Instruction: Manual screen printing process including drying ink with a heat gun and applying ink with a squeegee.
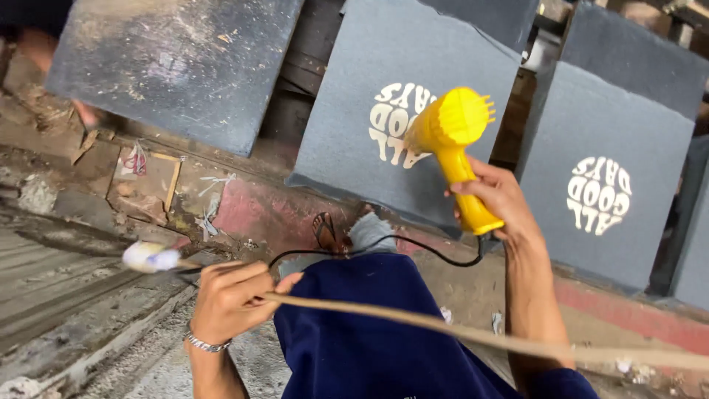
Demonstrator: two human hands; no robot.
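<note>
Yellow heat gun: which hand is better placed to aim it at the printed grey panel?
Right, probably. The right hand already grips the yellow heat gun with its nozzle toward the printed grey panel. The left hand is busy holding a long stick.

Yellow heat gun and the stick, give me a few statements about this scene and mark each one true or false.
1. The right hand grips the yellow heat gun by its handle. True.
2. The heat gun points at the floor. False: its nozzle aims at the printed grey panel.
3. The left hand holds a long thin stick. True.
4. The left wrist is bare. False: it wears a metal bracelet.
5. A black cord runs from the heat gun's base. True.
</note>
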